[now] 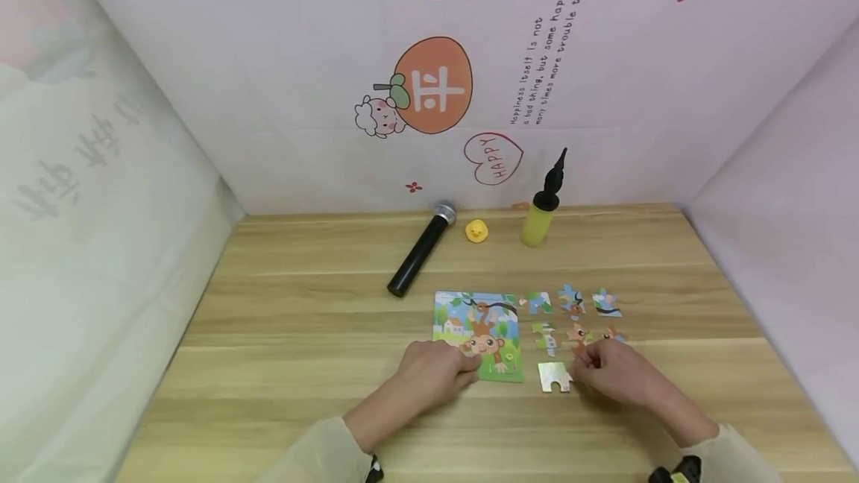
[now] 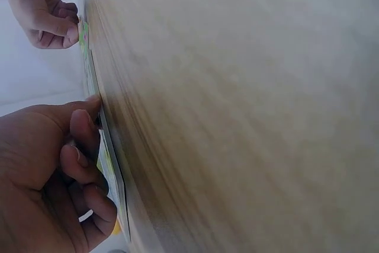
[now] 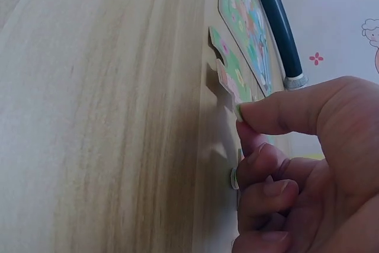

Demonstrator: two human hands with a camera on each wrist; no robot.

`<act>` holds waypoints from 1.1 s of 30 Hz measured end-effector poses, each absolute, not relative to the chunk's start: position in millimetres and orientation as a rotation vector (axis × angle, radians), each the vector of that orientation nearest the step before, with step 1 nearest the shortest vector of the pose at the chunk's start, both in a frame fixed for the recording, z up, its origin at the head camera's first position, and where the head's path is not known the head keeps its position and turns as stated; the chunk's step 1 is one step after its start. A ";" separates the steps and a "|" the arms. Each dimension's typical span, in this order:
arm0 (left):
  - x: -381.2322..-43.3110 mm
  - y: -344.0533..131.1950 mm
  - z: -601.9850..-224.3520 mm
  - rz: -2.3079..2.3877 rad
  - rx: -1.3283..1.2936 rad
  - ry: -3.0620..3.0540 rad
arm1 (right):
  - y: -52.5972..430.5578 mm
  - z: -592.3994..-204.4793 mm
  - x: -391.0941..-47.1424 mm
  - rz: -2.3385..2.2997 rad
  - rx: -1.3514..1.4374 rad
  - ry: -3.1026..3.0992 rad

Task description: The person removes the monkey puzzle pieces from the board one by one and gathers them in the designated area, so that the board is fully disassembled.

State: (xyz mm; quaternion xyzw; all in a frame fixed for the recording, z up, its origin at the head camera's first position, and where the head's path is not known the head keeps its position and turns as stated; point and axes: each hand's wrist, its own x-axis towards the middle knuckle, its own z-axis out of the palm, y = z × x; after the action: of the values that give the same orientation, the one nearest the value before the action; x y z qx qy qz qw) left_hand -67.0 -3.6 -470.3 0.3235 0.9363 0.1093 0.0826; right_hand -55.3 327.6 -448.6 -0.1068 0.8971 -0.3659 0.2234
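Observation:
A square monkey picture board (image 1: 446, 311) lies on the wooden table, and my left hand (image 1: 432, 371) presses on its lower part with an outstretched digit. The other left fingers are loosely curled beside the board's edge in the left wrist view. To the right, my right hand (image 1: 614, 370) pinches a small jigsaw piece (image 3: 239, 112) between thumb and index finger; most of it is hidden. Close by its fingertips, a shiny jigsaw piece (image 1: 552, 373) lies on the table. Several more jigsaw pieces (image 1: 540, 302) are spread in rows beyond the right hand.
A black microphone (image 1: 420, 253) lies slantwise behind the board. Near the back wall stand a yellow rubber duck (image 1: 476, 231) and a yellow hand pump (image 1: 537, 222) with a black top. Printed white cloth (image 1: 302, 95) encloses the table (image 1: 302, 349) at the back and sides.

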 end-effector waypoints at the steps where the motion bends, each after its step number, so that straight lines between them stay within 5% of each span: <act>1: -67.8 -2.9 -470.0 0.326 0.967 2.793 | 327.9 -448.5 -55.1 -0.995 -0.286 2.491; 33: -64.8 -4.1 -467.8 0.407 0.936 2.846 | 318.4 -446.6 -61.4 -0.859 -0.376 2.653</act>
State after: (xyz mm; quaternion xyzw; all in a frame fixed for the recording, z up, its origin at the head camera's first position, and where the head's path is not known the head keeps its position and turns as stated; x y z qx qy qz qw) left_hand -64.8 -4.1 -467.8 0.3089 0.9397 0.1344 0.0593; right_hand -61.4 318.4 -446.6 -0.1317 0.9302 -0.3013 0.1634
